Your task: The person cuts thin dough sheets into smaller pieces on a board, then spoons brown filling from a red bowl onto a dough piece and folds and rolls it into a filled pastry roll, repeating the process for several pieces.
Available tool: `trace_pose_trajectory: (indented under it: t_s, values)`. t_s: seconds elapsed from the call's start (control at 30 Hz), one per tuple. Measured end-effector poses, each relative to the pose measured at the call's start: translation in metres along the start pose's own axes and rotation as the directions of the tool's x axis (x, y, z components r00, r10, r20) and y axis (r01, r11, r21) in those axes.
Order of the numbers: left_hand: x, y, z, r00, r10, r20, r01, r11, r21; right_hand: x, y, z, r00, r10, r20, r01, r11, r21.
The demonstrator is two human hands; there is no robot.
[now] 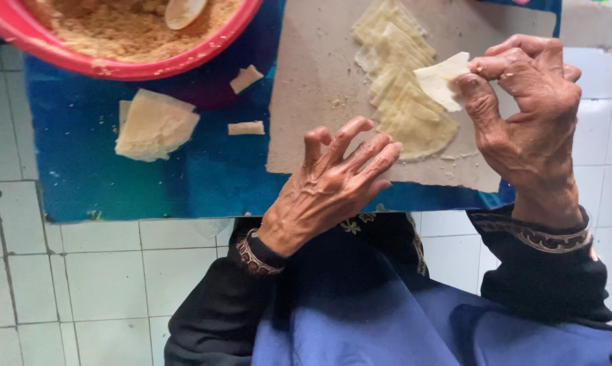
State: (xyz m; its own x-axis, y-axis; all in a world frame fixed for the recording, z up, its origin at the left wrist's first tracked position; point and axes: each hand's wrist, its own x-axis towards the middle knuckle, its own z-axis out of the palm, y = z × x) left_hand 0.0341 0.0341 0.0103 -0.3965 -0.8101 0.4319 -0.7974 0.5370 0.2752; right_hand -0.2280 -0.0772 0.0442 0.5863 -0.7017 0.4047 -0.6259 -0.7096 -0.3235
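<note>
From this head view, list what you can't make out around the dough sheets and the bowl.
Head view only:
- Red bowl: top cut off by the frame edge, so its full contents are hidden.
- Spoon: handle cut off at the top edge.
- Single wrapper: its right end is hidden by the right hand pinching it.
- Stack of wrappers: the count is unclear, as the sheets overlap.
- Left hand: its palm side is hidden.

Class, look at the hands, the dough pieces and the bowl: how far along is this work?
Done: a row of folded dough pieces lies overlapped on the grey board. In hand: the right hand pinches one pale wrapper; the left hand rests empty on the board's edge. Left: a stack of flat wrappers and crumbly filling in the red bowl.
</note>
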Motion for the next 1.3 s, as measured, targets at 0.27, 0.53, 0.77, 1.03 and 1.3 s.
trace_pose_trajectory:
  t_s: [0.27,0.53,0.77,1.03,1.3]
  values:
    - [-0.019,-0.018,-0.021,0.916,-0.327,-0.234,0.257,0.924,-0.284,0.057,-0.065,0.036,0.98,-0.2,-0.014,0.191,0.951,-0.243]
    - [-0.039,-0.049,-0.026,0.952,-0.222,-0.212,0.232,0.972,0.025,0.034,-0.121,0.061,0.964,-0.253,0.087,0.268,0.913,-0.308]
    - [-0.036,-0.042,-0.024,0.946,-0.267,-0.185,0.256,0.963,-0.081,0.041,-0.114,0.03,0.971,-0.151,0.188,0.181,0.972,-0.153]
    - [-0.027,-0.039,-0.028,0.925,-0.299,-0.233,0.315,0.948,0.035,0.143,-0.091,0.033,0.934,-0.358,0.01,0.352,0.912,-0.208]
    - [-0.027,-0.036,-0.034,0.936,-0.293,-0.193,0.288,0.956,-0.057,0.244,-0.096,0.09,0.809,-0.554,0.199,0.587,0.741,-0.326]
